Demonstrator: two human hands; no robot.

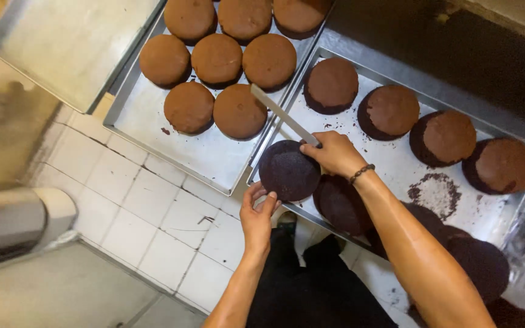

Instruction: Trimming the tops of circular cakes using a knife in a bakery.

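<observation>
The left hand (256, 212) cups 1 round dark chocolate cake (288, 170) from below; the right hand (333, 152) is closed on a long flat metal knife (284, 115), seemingly resting on top.

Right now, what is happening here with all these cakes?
A person holds a dark round chocolate cake from below with the left hand. The right hand grips a long knife lying over its top. Beside it, a metal tray carries more dark cakes; another tray holds lighter brown round cakes.
</observation>
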